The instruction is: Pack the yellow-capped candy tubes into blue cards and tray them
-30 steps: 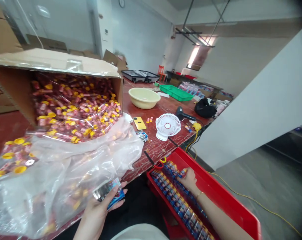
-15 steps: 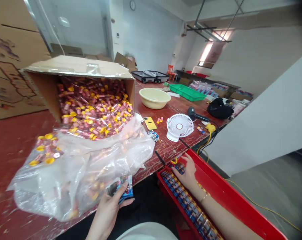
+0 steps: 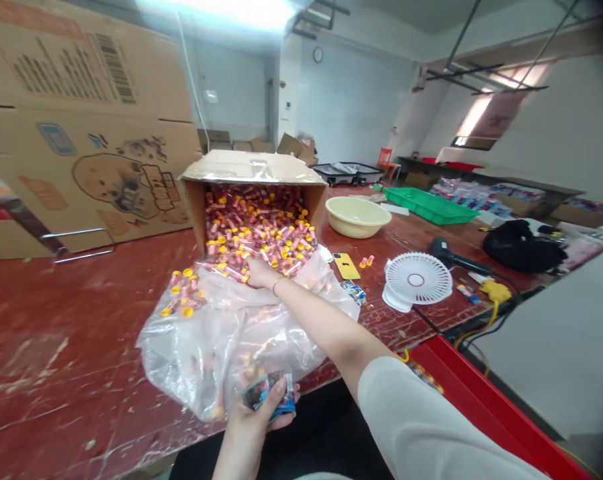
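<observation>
My left hand (image 3: 261, 413), near the table's front edge, grips some blue printed packets (image 3: 281, 399) under the thumb. Stretched forward over the plastic bag (image 3: 206, 340), my right hand (image 3: 261, 272) is at the mouth of the cardboard box (image 3: 254, 167). Small pink tubes with yellow caps (image 3: 276, 233) fill the box, and my right hand touches those at its front. Its fingers are partly hidden among them, so what they hold cannot be made out. More capped tubes (image 3: 184, 293) lie on the bag's left part.
A cream basin (image 3: 357, 219), a yellow phone (image 3: 346, 267), a white fan (image 3: 415, 280) and a black hair dryer (image 3: 451, 257) are right of the box. A red tray (image 3: 476, 393) is at the right front. A large printed carton (image 3: 81, 147) stands at the left.
My right hand has left the red tray and moved left and forward to the box. The view has turned left. My left hand still grips the packets.
</observation>
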The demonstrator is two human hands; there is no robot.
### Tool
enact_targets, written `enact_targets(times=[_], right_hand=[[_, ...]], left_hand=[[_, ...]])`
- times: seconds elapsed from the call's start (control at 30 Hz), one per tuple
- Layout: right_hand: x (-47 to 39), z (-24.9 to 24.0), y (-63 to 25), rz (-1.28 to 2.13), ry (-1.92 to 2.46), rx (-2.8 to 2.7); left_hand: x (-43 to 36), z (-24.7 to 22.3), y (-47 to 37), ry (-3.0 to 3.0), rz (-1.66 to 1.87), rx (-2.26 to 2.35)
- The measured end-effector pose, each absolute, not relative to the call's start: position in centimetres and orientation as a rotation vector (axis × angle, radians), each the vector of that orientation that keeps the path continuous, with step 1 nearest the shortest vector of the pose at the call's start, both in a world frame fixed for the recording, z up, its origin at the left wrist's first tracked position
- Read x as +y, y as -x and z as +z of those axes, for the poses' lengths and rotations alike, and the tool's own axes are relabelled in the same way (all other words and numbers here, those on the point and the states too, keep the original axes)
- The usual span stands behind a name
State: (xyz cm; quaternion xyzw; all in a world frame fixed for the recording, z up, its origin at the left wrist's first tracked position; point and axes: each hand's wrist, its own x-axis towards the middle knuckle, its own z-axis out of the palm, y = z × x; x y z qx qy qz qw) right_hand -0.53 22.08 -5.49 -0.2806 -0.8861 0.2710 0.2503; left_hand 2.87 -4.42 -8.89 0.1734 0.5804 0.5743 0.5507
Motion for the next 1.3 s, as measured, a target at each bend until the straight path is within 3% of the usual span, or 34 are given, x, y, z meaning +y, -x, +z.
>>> enact_targets(times=[0.23,0.43,0.53,0.63,0.83,1.07,1.3], right_hand=[[18.5,-4.9,-4.1,0.858,0.849,-2.182],[10.0,-4.5,-13.4,1.284,0.585,-1.955],[7.5,-4.4,-15.9,1.265,0.553,-2.033],[6.8,-4.6,-16.6,1.219,0.502,-2.138],[7.0,-6.5,-16.1,1.630,0.598,-1.793],[6.7,-5.4,-17.7,1.247,0.538,-2.074],[6.9,-6.3,-16.3,1.730,0.629,-1.749]], left_hand=[[-4.8,-9.4,-2.1,-0.312,1.485,1.300],[-4.2,-9.0,-3.0,-0.298,1.540,1.275],[-3.8,-8.9,-3.6,-0.361,1.535,1.257],[-3.7,-8.9,-4.1,-0.389,1.531,1.255],[-3.7,-9.0,-4.5,-0.436,1.459,1.279],[-3.3,-9.2,-4.9,-0.473,1.469,1.273],[-3.5,-9.2,-4.9,-0.474,1.449,1.281]])
